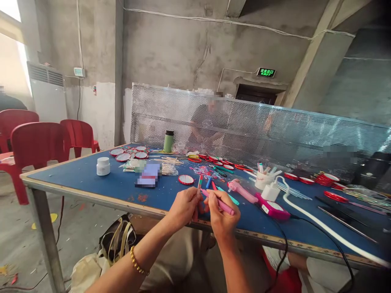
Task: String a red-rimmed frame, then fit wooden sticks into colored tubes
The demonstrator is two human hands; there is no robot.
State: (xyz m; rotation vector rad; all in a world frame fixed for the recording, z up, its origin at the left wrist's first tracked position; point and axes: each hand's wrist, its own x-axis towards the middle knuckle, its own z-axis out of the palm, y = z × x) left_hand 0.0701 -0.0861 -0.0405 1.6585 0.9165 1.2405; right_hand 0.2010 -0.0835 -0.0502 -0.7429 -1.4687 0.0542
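Gripping a pink pen point(220, 203) in the right hand point(222, 217), tip aimed left at the left hand point(183, 207), which is closed on a thin striped stick point(199, 184). Both sit over the blue table's point(82, 177) near edge; a white jar point(103, 166) stands far left.

Bare blue table point(76, 175) lies open left of the white jar point(103, 166). Pens point(214, 185), a cup point(263, 180) and a white cable point(320, 228) crowd the right. The mesh screen point(244, 122) blocks the far edge.
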